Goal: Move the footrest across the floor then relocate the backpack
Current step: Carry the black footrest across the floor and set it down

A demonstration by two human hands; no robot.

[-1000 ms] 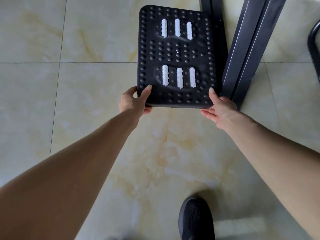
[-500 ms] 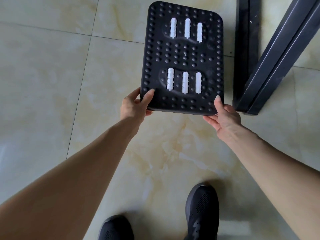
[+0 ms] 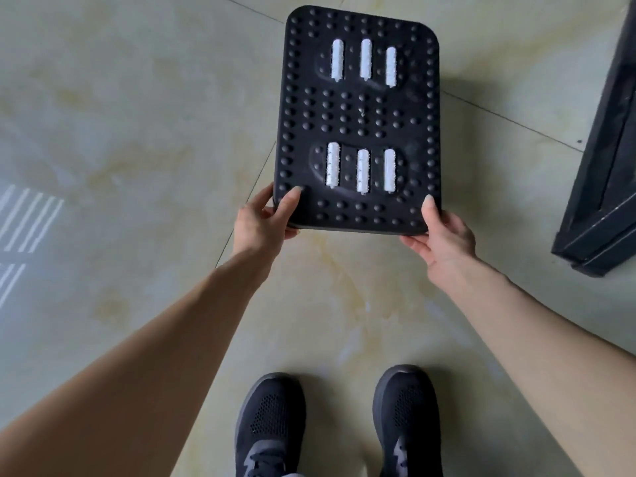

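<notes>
The footrest (image 3: 358,118) is a black rectangular board studded with bumps, with two rows of three white rollers. I hold it out in front of me above the tiled floor, its long side pointing away. My left hand (image 3: 263,218) grips its near left corner, thumb on top. My right hand (image 3: 444,232) grips its near right corner, thumb on top and fingers underneath. No backpack is in view.
A black metal frame leg (image 3: 599,187) stands on the floor at the right edge. My two black shoes (image 3: 337,425) stand on the beige marble tiles (image 3: 120,132) below the footrest. Window light streaks lie on the floor at far left.
The footrest has moved left, away from the black frame, still held in both hands. Both shoes have come into view beneath it.
</notes>
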